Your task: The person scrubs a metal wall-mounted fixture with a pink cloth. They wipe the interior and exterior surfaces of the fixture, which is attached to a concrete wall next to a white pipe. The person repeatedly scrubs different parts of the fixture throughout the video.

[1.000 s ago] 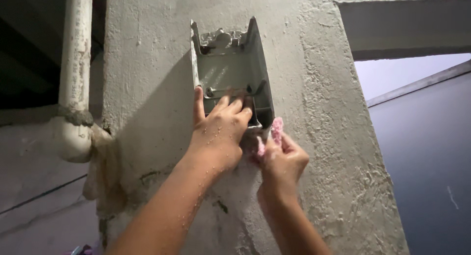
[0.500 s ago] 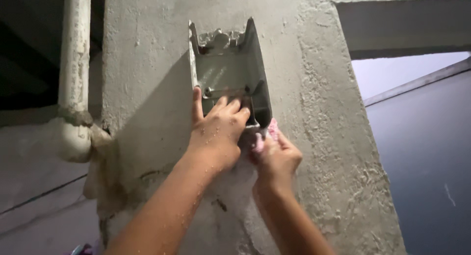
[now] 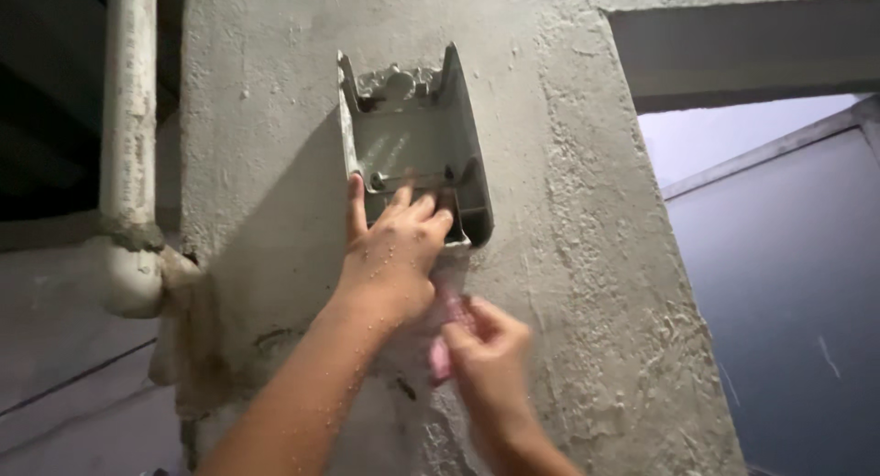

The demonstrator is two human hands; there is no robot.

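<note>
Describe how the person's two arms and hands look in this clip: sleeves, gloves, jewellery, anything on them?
Both forearms are bare, with no sleeves in view. The left hand wears no glove, ring, watch or bracelet, and small water droplets speckle its back and the forearm behind it. The right hand is also ungloved, with nothing visible on the wrist; it is motion-blurred, so finer detail such as rings cannot be made out.
</note>
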